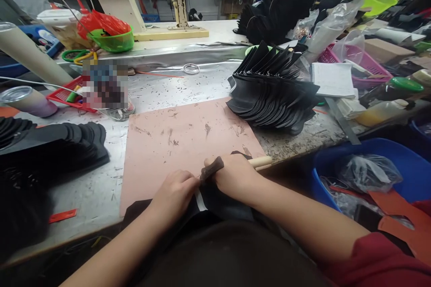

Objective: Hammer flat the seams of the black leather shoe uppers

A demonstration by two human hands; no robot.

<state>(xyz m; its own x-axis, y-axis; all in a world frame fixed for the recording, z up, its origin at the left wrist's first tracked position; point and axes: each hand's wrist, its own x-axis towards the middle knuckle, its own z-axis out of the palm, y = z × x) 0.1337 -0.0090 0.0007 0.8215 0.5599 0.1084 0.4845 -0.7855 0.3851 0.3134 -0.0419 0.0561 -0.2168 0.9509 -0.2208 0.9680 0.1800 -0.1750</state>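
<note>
My right hand (pixel 235 175) is closed round a hammer (pixel 212 168); its dark head juts out by the thumb and its pale wooden handle sticks out to the right. Beside it, my left hand (pixel 177 190) pinches a black leather-like piece (pixel 220 204) with a pale strip along it. This piece lies at the table's near edge, under both hands, and partly hidden by them. Under the work is a pinkish board (pixel 161 143) with dark scuff marks. The fingertips of both hands are close together, and their exact hold on the piece is partly covered.
Stacked black pieces stand right of the board (pixel 272 94) and at the left (pixel 67 143). Farther back are a sewing machine (pixel 180 9) and a green bowl (pixel 112 40). A blue tub (pixel 323 175) with plastic bags sits low on the right. A tumbler (pixel 28 101) leans at left.
</note>
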